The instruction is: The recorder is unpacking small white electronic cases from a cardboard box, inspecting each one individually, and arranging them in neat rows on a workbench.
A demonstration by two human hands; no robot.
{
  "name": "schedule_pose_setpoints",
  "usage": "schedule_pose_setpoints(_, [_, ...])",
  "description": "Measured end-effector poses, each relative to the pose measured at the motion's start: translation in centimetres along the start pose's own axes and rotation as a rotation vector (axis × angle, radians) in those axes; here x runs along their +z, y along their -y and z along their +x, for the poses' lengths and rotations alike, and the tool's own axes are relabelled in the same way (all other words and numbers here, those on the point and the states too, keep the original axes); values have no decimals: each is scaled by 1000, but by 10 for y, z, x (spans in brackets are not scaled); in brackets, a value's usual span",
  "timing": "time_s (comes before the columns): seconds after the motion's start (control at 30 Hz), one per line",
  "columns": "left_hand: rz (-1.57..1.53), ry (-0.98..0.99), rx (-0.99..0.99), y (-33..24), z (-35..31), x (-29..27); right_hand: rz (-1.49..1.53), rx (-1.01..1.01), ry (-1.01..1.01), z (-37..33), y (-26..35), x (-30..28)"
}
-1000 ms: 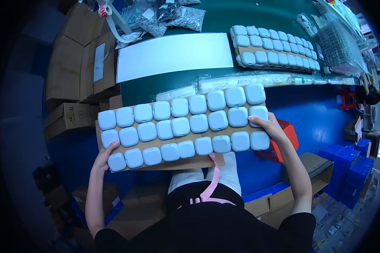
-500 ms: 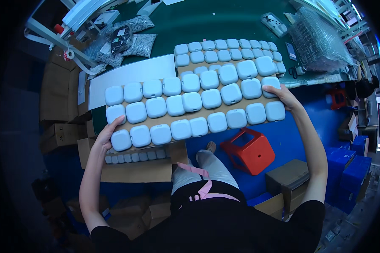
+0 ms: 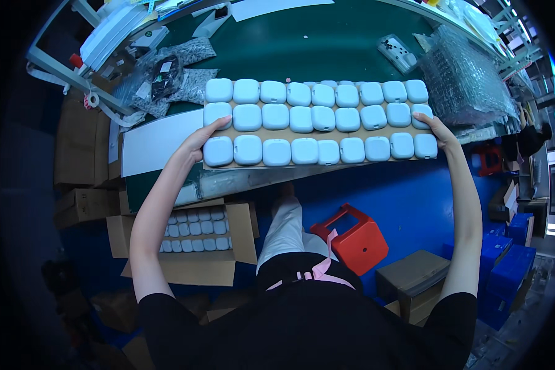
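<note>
Between my two hands is a cardboard sheet (image 3: pixel 293 135) carrying three rows of pale, rounded-square plastic cases (image 3: pixel 275 116). My left hand (image 3: pixel 207 134) grips its left end, thumb over a case in the middle row and the fingers hidden beneath. The right end is held the same way by my right hand (image 3: pixel 438 129), its thumb on the end case. The sheet hangs over the near part of the green table (image 3: pixel 290 37). Behind its far edge, the tops of more such cases show, mostly covered.
An open cardboard box (image 3: pixel 197 271) with similar cases stands low at the left. A red stool (image 3: pixel 367 246) is on the blue floor. Bubble wrap (image 3: pixel 468 68), a white controller-like device (image 3: pixel 398 54), plastic bags (image 3: pixel 194 52) and a white board (image 3: pixel 160 139) lie on the table.
Both hands have carried the sheet rightward, its left end rising and its tilt levelling out. It now covers most of the cases on the table, and the box at the left is less hidden.
</note>
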State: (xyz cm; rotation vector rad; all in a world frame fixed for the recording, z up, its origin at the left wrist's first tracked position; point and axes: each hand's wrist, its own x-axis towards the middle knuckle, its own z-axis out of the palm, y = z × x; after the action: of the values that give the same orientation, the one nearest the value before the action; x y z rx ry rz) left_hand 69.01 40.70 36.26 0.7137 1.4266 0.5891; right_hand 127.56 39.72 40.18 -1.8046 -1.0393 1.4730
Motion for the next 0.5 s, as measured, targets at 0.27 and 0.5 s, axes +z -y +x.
schedule_pose_setpoints(0.27, [-60, -8, -2, -28, 89, 25, 12, 41, 31, 100, 31, -36])
schedule_pose_setpoints(0.5, [-59, -37, -48, -56, 130, 72, -4, 99, 58, 179, 35, -87])
